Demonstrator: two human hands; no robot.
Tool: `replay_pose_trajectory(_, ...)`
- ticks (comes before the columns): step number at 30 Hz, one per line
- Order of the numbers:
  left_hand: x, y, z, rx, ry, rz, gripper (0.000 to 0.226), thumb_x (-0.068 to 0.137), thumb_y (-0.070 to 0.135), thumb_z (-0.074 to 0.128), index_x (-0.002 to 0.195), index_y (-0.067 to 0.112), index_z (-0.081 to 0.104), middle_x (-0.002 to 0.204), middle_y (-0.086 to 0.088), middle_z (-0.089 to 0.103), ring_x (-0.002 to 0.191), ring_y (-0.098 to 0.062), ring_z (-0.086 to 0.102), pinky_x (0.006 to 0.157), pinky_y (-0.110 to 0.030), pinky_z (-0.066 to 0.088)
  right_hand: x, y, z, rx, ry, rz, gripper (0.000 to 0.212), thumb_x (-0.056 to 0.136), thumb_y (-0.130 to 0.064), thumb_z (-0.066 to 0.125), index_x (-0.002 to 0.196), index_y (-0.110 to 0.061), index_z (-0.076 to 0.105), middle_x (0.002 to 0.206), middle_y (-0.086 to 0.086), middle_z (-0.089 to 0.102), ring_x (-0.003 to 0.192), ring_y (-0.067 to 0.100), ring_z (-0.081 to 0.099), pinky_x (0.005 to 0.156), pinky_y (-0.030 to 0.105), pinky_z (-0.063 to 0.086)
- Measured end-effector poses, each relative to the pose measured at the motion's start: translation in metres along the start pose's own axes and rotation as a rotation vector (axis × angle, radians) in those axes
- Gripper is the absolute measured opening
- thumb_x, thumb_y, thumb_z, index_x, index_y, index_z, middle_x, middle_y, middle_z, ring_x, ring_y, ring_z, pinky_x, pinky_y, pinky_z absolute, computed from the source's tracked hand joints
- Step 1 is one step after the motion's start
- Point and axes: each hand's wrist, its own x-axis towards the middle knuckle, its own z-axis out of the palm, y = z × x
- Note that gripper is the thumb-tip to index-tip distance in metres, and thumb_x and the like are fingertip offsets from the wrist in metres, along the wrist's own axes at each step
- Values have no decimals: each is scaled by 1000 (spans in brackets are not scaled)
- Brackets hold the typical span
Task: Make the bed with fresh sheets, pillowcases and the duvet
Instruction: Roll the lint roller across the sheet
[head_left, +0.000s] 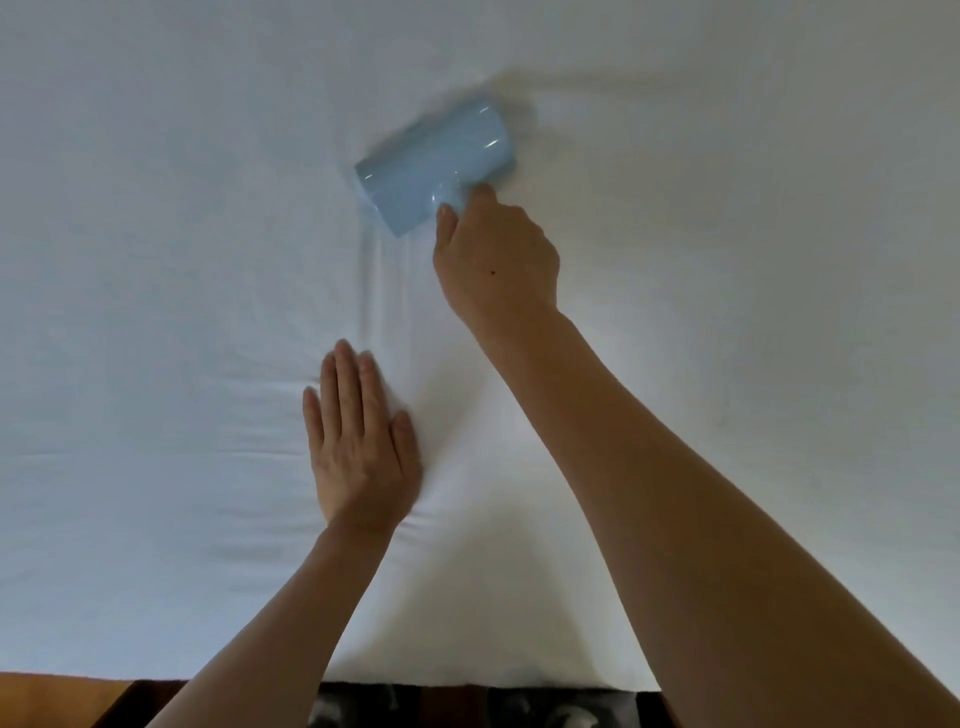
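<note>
A white sheet (182, 260) covers the whole bed and fills nearly all the view. My right hand (493, 265) reaches forward and grips the short handle of a light blue roller (434, 169), whose drum lies pressed on the sheet and dents it. Small creases run from the roller toward me. My left hand (358, 441) lies flat on the sheet nearer to me, fingers straight and together, pressing the fabric down. Folds spread sideways from under this palm.
The near edge of the bed (467, 680) runs along the bottom of the view. Below it show a wooden floor (52, 699) at the left and a dark patterned rug (415, 709) in the middle.
</note>
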Motion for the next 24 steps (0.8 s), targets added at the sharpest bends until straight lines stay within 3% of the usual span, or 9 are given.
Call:
replay_pose_trajectory(6,-2,0,-1,14,37,20,57,101,30,25,147,-4,27,155,-22,23,146,-32,18,120,-45,12,-74,56,1,24,-79,6,34,102,-38,31,121,-15,46,99,7,66,93,30,63,66,28,32)
replay_pose_trajectory(11,-2,4,-6,28,5,-8,58,100,31,23,148,-2,24,156,-21,21,146,-31,17,120,-44,10,-168,135,1,-72,-235,55,36,101,-41,29,122,-17,44,98,4,64,92,28,63,63,31,31)
replay_pose_trajectory(13,-3,5,-8,36,-7,-12,59,100,31,24,148,-2,24,156,-21,20,146,-31,16,120,-44,9,-196,162,-2,-96,-272,66,37,100,-43,27,121,-18,44,91,-1,61,80,21,62,55,27,27)
replay_pose_trajectory(16,-3,8,-9,33,-6,-37,59,99,31,24,148,-2,24,156,-20,21,146,-31,17,120,-43,9,-231,191,-5,-131,-299,74,37,99,-46,26,121,-22,45,77,-10,46,53,4,41,44,18,17)
replay_pose_trajectory(21,-8,16,-5,-2,-20,-123,63,98,36,24,150,0,21,158,-16,18,147,-28,14,120,-41,6,-253,206,1,-130,-301,144,35,98,-45,31,117,-21,48,75,-12,44,53,10,42,44,16,19)
replay_pose_trajectory(24,-15,14,-5,11,-14,-114,62,99,36,25,150,1,18,158,-17,17,147,-28,13,120,-40,5,-239,194,5,-127,-251,120,37,98,-43,32,117,-18,50,76,-10,45,64,18,59,47,22,22)
